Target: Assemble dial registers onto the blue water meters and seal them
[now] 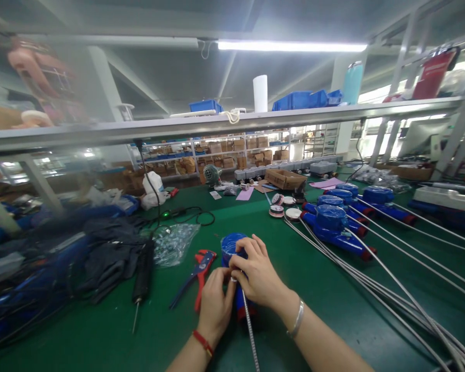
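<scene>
A blue water meter (232, 243) wrapped in clear film stands on the green mat in front of me, its lower body partly hidden by my hands. From its near side a thin grey-white ribbed cable (249, 330) runs down toward me. My left hand (216, 297) pinches at the cable's upper end, where a small white bit shows between the fingertips. Reaching over the meter from the right, my right hand (259, 268) has its thumb and fingers closed together at the same spot; what they grip is hidden.
Left of the meter lie red-and-blue wire strippers (201, 274), a black electric screwdriver (142, 274) and a clear bag of small parts (174, 243). Several blue meters (331, 222) with long cables (356, 268) occupy the right. Tape rolls (277, 210) sit behind; a shelf (248, 120) spans above.
</scene>
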`<act>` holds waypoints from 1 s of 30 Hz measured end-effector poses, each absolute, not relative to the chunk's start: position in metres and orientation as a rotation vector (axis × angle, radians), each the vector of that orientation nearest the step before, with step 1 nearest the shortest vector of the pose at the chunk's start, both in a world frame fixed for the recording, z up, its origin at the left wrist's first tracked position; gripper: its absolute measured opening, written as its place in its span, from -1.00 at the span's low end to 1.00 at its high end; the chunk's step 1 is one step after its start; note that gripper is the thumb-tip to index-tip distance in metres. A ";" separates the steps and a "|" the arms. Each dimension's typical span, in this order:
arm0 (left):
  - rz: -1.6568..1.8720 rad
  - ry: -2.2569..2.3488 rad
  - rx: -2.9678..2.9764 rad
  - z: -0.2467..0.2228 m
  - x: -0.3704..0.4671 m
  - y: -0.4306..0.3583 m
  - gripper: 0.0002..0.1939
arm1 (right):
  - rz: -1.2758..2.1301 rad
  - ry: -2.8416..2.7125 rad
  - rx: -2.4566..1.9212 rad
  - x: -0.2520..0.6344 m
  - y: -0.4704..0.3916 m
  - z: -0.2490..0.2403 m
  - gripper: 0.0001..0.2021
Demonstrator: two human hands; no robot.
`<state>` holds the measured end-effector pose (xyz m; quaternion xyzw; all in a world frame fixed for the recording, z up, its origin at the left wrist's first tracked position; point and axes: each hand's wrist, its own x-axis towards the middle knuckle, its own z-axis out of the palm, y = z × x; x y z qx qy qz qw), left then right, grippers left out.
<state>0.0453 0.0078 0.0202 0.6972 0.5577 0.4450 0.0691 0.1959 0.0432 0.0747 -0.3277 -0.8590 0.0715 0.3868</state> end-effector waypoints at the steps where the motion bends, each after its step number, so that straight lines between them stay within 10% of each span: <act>1: 1.336 1.685 2.100 0.021 0.046 0.007 -0.80 | 0.206 -2.168 -0.829 0.196 0.044 0.074 -0.92; 10: 1.350 1.635 2.429 0.031 0.032 -0.004 -0.49 | 0.369 -1.665 -0.942 0.198 0.065 0.061 -0.85; 22: 1.405 1.673 2.314 0.035 0.027 -0.006 -0.62 | 0.512 -1.549 -1.033 0.196 0.073 0.041 -0.72; 30: 1.600 1.766 1.976 0.021 0.016 0.004 -0.66 | 1.279 -1.127 -1.207 0.191 -0.002 0.007 -0.30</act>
